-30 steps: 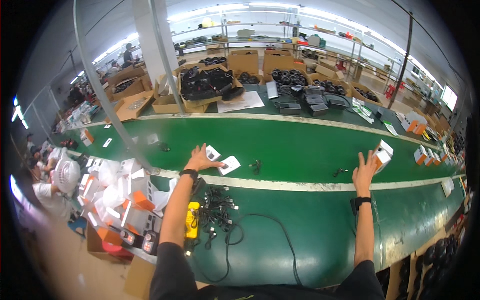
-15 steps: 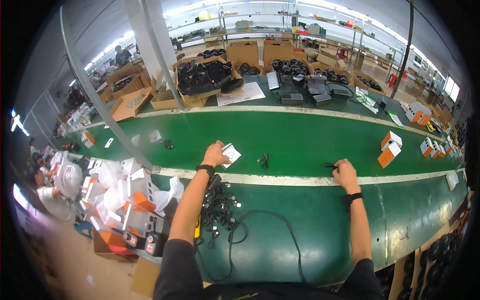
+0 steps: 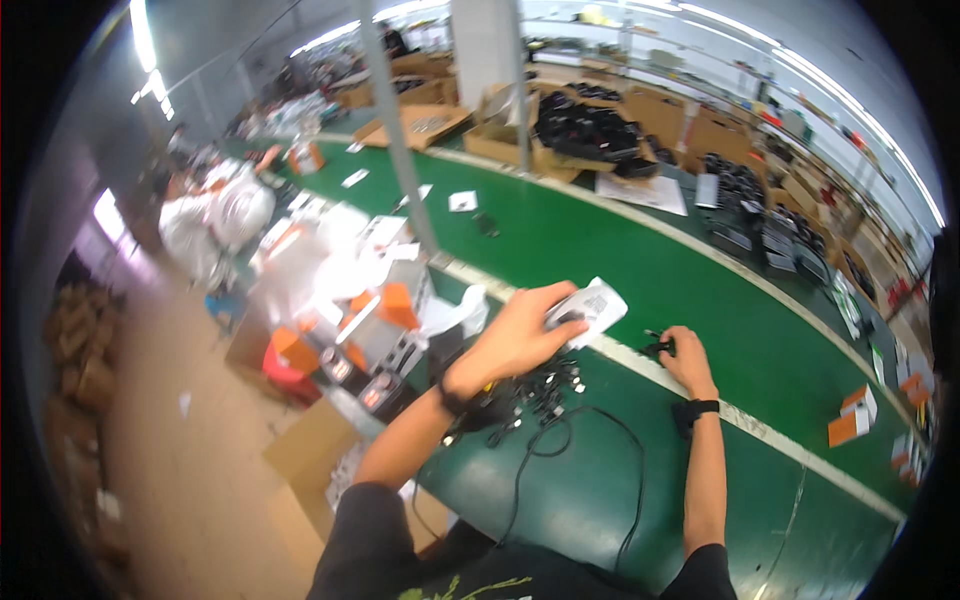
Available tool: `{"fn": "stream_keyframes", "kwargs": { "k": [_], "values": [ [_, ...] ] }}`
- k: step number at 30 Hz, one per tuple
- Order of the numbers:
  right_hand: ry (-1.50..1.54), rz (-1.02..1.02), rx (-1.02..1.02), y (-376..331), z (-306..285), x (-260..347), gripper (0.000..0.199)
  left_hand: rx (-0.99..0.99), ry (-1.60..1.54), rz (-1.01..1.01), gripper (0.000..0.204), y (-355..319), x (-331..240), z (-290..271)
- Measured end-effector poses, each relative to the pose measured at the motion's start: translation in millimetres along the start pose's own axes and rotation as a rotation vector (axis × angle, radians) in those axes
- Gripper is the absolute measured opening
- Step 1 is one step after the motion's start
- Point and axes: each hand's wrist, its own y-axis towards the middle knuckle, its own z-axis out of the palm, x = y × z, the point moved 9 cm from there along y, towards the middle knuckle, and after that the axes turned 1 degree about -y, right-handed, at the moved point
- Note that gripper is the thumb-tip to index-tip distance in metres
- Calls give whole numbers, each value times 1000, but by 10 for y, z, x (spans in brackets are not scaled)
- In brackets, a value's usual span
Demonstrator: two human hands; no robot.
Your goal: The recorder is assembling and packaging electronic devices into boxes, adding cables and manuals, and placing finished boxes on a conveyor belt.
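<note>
Grasping a white packet (image 3: 590, 305), the left hand (image 3: 520, 335) is lifted over the near edge of the green belt (image 3: 620, 250); the right hand (image 3: 688, 358) pinches a small black part (image 3: 658, 347) on the white stripe.

Green belt runs from far left to near right, with cardboard boxes (image 3: 590, 130) of black goods along its far side. White and orange cartons (image 3: 350, 300) are heaped at the left, just beside the near table. A tangle of black cables (image 3: 540, 400) lies on the near table below the left hand, one lead trailing toward the person. Two orange boxes (image 3: 850, 420) stand on the belt at the right, well apart from both hands. White slips (image 3: 462, 201) lie on the belt farther off.
</note>
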Motion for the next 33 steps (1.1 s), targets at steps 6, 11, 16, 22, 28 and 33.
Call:
{"fn": "stream_keyframes", "kwargs": {
  "k": [6, 11, 16, 22, 28, 33],
  "values": [
    [153, -12, -37, 76, 188, 130, 17, -866, -450, -9, 23, -3617, 69, -1841],
    [287, 97, -140, -102, 154, -630, 16, -1541, -179, -854, 37, -6483, 1892, -1324],
    [425, 193, -191, -85, 217, -793, 18, -1668, -239, -1141, 47, -7600, 3354, -397],
    [563, 164, -209, -118, 469, -652, 19, -1509, 138, -1348, 103, -7714, 3973, -578],
    [707, 220, -431, -464, 57, -644, 19, -1501, -343, -652, 33, -5332, 3038, -801],
    [798, 238, -229, -434, 373, -32, 22, -1026, -318, -138, 21, -3235, 464, -1452]
  ]
}}
